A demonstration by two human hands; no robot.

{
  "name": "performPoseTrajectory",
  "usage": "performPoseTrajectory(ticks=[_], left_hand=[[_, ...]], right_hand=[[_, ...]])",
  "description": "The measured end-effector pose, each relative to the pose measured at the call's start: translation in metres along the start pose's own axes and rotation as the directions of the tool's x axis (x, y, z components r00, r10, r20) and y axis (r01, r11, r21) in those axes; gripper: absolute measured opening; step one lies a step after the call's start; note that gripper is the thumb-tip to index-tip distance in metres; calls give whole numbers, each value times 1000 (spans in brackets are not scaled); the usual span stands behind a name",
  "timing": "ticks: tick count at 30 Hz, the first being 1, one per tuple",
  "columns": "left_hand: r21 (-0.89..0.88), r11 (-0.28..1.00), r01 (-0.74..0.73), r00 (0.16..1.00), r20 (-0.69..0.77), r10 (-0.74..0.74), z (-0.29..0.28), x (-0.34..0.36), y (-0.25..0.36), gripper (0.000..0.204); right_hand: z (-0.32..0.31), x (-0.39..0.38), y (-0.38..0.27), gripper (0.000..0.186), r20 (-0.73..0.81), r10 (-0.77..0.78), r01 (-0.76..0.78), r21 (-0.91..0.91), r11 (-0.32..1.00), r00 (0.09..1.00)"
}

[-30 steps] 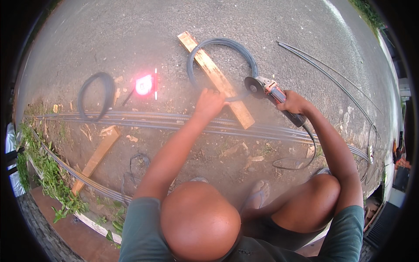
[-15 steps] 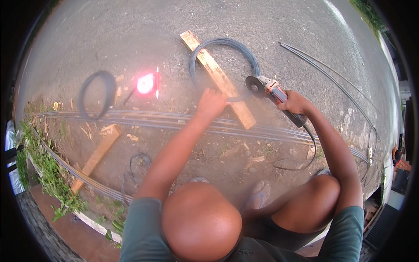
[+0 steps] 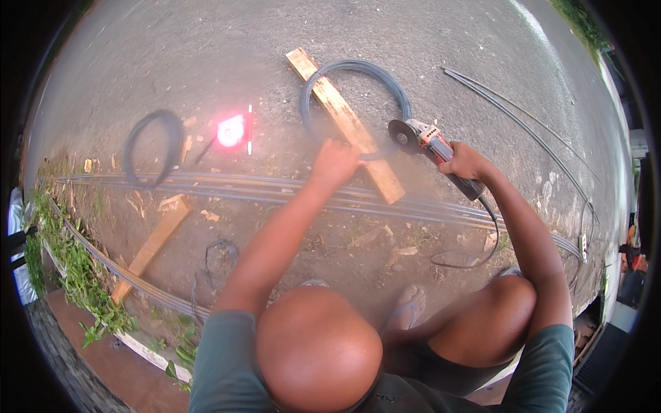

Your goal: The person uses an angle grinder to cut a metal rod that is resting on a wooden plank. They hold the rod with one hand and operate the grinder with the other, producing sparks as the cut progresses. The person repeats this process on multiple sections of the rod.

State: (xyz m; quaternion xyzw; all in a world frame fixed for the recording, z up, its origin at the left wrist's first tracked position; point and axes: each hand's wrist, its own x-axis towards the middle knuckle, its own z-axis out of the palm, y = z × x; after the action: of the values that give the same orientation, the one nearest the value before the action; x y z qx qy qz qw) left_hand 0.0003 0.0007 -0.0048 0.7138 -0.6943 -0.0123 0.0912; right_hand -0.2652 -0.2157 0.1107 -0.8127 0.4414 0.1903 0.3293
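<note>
A coil of grey wire (image 3: 365, 67) lies across a wooden plank (image 3: 341, 111) in front of me. My left hand (image 3: 336, 160) is closed on the lower part of the coil, over the plank. My right hand (image 3: 463, 160) grips the body of an angle grinder (image 3: 430, 139); its disc is at the right side of the coil, near where the wire runs under it, and whether they touch I cannot tell. The grinder's cord hangs down and loops on the dirt. A pale haze hangs around my left hand and the wire.
Long steel bars (image 3: 261, 186) cross the dirt below the plank; thinner bars (image 3: 512, 112) lie at right. A dark coil (image 3: 172, 134), a glowing pinkish-red object (image 3: 230, 131) I cannot make out, and another plank (image 3: 151, 251) lie left. Weeds (image 3: 72, 265) line the left edge.
The plank, coil and grinder sit a few pixels further right in the view than one second ago. Both hands keep their grips; little else differs.
</note>
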Motion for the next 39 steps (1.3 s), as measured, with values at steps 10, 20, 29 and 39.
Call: performPoseTrajectory(ticks=[10,20,29,39], left_hand=[[6,1000,4,1000,4,-4,-3,-2,0,43],[13,1000,-3,1000,-28,4,0,-2,-1,43],[7,1000,5,1000,-2,-5,-1,-1,-1,43],[46,999,-15,999,-44,17,3,-3,-4,43]], right_hand=[[-1,-4,-6,67,20,-22,22,22,1000,1000],[0,-7,-6,64,-11,-23,23,22,999,1000],[2,-2,2,67,-6,-33,33,-19,999,999],[0,-6,-8,67,8,-34,34,7,999,999]])
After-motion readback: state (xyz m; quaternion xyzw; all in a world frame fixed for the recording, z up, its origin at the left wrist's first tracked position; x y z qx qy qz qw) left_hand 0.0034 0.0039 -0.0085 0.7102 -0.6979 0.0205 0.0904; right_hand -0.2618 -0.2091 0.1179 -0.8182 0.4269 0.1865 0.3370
